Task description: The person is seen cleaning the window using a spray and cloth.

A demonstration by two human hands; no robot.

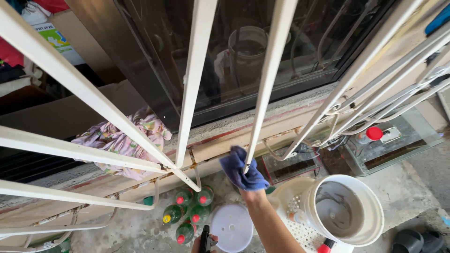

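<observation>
The right hand (246, 180) is reaching up & pressing a blue cloth (239, 168) against a white bar (262, 107) of the window grille. The hand is mostly hidden under the cloth, fingers curled shut around it, so the cloth is bunched up & wrapping the low end of that bar.

The left hand (202, 243) is peeking in at the very bottom, well below the bar & a bit to its left. It's gripping a black thing, prob. the top of a spray bottle (205, 238). Only a bit is showing, so can't tell for sure.

How the cloth is prob. handling: soft, floppy, very light. It's bending any way the fingers squeeze it. Not breakable. If wet it could be a bit slippy on smooth paint. Best hold looks like a full fist w/ the cloth folded round the bar, as it is now.

The bar is thin, hard, stiff metal, w/ rusty spots near its bottom joint, so it may be feeling rough there.

Below the bar & to its right a white bucket (370, 225) is sitting on the ground. Below & to its left some green bottles (190, 213) w/ red & yellow caps are standing together, next to a round white lid (232, 227). Far left of the bar a flowery rag (119, 140) is lying on the ledge (281, 117).
</observation>
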